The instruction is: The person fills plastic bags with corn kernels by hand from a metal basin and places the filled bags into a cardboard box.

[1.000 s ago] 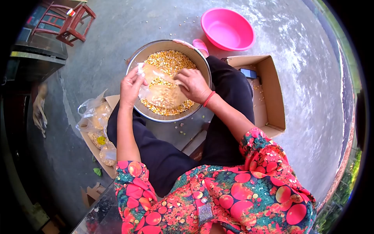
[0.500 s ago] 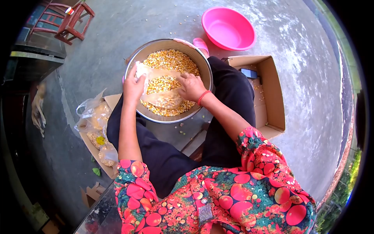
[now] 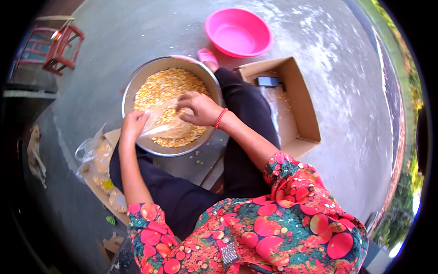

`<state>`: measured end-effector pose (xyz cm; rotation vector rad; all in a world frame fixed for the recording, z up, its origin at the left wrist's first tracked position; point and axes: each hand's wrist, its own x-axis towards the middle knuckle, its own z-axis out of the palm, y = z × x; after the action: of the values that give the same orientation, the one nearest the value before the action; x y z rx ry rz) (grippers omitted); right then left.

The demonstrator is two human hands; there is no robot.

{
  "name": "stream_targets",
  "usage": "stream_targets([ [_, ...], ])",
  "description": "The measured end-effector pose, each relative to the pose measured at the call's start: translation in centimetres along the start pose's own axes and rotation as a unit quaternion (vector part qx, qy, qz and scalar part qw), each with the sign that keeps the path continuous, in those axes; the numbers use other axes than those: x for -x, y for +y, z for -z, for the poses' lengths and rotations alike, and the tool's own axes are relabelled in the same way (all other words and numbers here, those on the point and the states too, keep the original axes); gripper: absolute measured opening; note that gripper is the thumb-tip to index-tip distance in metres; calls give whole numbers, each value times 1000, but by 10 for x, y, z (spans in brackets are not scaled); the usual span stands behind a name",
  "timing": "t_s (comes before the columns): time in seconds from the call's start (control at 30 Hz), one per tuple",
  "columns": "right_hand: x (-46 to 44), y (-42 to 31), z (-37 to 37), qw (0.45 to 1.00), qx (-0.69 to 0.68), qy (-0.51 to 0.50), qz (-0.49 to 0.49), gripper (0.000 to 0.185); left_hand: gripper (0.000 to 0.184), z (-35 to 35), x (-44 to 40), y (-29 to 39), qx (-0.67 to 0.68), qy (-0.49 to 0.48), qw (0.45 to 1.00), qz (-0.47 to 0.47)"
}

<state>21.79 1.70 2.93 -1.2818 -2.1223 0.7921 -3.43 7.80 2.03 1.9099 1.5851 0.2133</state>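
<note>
A round metal pot holds loose corn kernels, yellow and pale. Over its near left rim, my left hand pinches the edge of a clear plastic bag. The bag stretches across the kernels toward my right hand and is partly see-through; how much corn is inside it is hard to tell. My right hand, with a red bracelet at the wrist, hovers above the bag's far side. Its fingers are curved, with a gap between them and the thumb, and slightly blurred. I see nothing held between them.
A pink basin stands on the floor beyond my pink slipper. On my right is an open cardboard box with a phone inside. Filled clear bags lie in another box at left. A wooden chair stands far left.
The view has shifted, so the pot and boxes appear farther left. My right hand's fingers have come away from the bag and spread. My left hand has moved nearer the pot's near rim, still pinching the bag.
</note>
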Motion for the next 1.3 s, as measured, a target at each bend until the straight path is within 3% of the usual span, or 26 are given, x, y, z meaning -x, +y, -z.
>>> stream_targets([
  [0.1, 5, -7, 67, 979, -49, 187, 58, 14, 30, -1, 6, 1, -32, -71, 997, 31],
  [0.17, 23, 5, 99, 932, -112, 344, -36, 13, 29, -2, 6, -8, -25, -6, 1000, 2],
  [0.23, 57, 39, 120, 890, -160, 395, -161, 17, 27, 0, -1, -15, -27, 49, 998, 21],
  [0.27, 79, 68, 123, 896, -52, 398, -192, 20, 27, 4, -2, -13, -25, 78, 996, 33],
  [0.37, 182, 191, 75, 859, 214, 339, -317, 47, 25, 0, -12, -33, 90, 136, 986, 47],
  [0.4, 215, 207, 55, 837, 222, 257, -430, 60, 25, -2, -11, -31, 89, 136, 986, 45],
  [0.47, 273, 207, 15, 767, 191, 70, -609, 88, 39, -4, -7, -24, 112, 194, 974, 45],
  [0.5, 289, 197, 2, 742, 149, 9, -653, 91, 39, -5, -6, -22, 109, 194, 974, 45],
  [0.57, 331, 203, -39, 748, -3, -5, -664, 72, 54, -6, -6, -17, 104, 191, 976, 29],
  [0.6, 351, 214, -65, 766, 25, -47, -641, 57, 54, -7, -5, -9, 104, 192, 975, 27],
  [0.63, 361, 223, -79, 781, 54, -89, -616, 44, 52, -8, -3, 3, 94, 184, 977, -45],
  [0.67, 357, 217, -72, 782, 55, -87, -615, 44, 50, -9, -1, 11, 83, 175, 974, -116],
  [0.73, 346, 203, -60, 764, 15, 55, -642, 29, 46, -12, -2, 15, 59, 124, 983, -126],
  [0.77, 353, 224, -59, 755, -108, 134, -632, 24, 43, -13, -3, 13, 33, 70, 988, -133],
  [0.8, 343, 224, -40, 728, -153, 198, -638, 21, 43, -19, -4, 8, 34, 76, 988, -131],
  [0.83, 328, 219, -15, 696, -197, 259, -640, 18, 36, -27, -5, 1, 69, 8, 994, -80],
  [0.87, 312, 213, 9, 689, -246, 335, -593, 12, 30, -30, -5, -3, 106, -59, 992, -29],
  [0.9, 293, 203, 32, 676, -293, 406, -541, 10, 30, -27, -1, 1, 109, -52, 992, -24],
  [0.97, 237, 165, 80, 702, -290, 470, -449, 10, 23, -20, 8, 18, 42, -235, 971, 9],
  [1.03, 190, 146, 114, 774, -203, 453, -393, 15, 23, -18, 14, 22, 41, -234, 971, 6],
  [1.1, 129, 104, 135, 834, -188, 457, -247, 7, 24, -13, 16, 27, 36, -234, 972, -2],
  [1.17, 73, 69, 136, 871, -207, 430, -112, 4, 25, -5, 20, 36, 21, -332, 943, 18],
  [1.23, 23, 15, 128, 911, -201, 359, -28, 6, 25, -4, 28, 50, 60, -360, 929, 67],
  [1.3, -9, -4, 102, 965, -107, 237, -10, 18, 25, -6, 30, 45, 68, -365, 928, -25],
])
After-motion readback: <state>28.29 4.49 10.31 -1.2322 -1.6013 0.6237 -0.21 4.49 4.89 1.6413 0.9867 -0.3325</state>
